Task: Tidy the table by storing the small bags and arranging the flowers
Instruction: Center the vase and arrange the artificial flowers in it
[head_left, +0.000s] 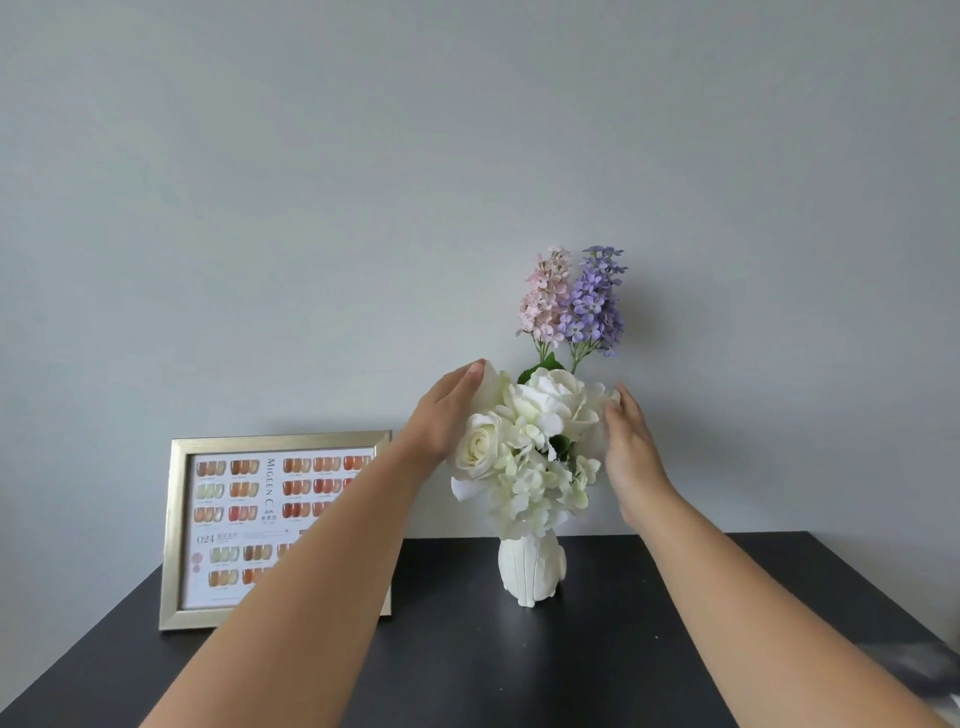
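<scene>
A white ribbed vase (529, 569) stands near the back of the black table (467, 665). It holds a bunch of white flowers (530, 447), with a pink spray (545, 296) and a purple spray (595, 304) rising behind. My left hand (447, 415) lies flat against the left side of the white blooms, fingers straight. My right hand (631, 447) is flat against their right side, its fingertips touching the petals. Neither hand grips a stem. No small bags are in view.
A gold picture frame (174, 535) with a nail colour chart leans against the grey wall at the back left; my left forearm crosses in front of it. A blurred grey-white object (943, 675) shows at the table's right edge.
</scene>
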